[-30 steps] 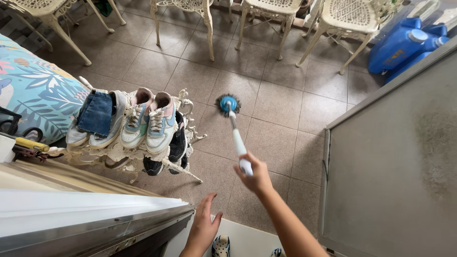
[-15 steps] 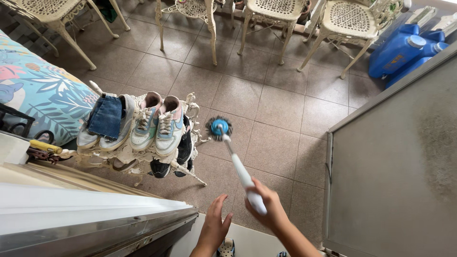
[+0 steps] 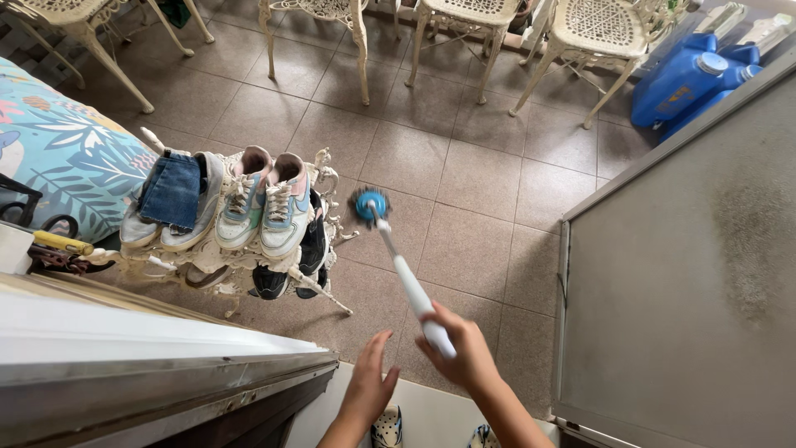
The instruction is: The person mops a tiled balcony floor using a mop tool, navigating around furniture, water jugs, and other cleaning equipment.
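Note:
My right hand (image 3: 461,353) grips the white handle of a long brush (image 3: 400,271). Its round blue head with dark bristles (image 3: 368,204) points away from me, just right of a white ornate shoe rack (image 3: 217,264). My left hand (image 3: 370,383) hangs open and holds nothing, a little left of the right hand. On the rack lie pastel sneakers (image 3: 264,206), a folded piece of blue denim (image 3: 170,190) over a grey shoe, and black shoes (image 3: 308,249) lower down.
White metal chairs (image 3: 599,37) line the far side of the tiled floor (image 3: 464,191). Blue jugs (image 3: 684,76) stand at the top right. A large grey panel (image 3: 688,265) fills the right. A metal ledge (image 3: 157,365) is at the lower left, a floral cushion (image 3: 58,158) behind.
The brush head has swung from mid-floor leftward to beside the shoe rack. My right hand has drawn back toward me; my left hand stays open.

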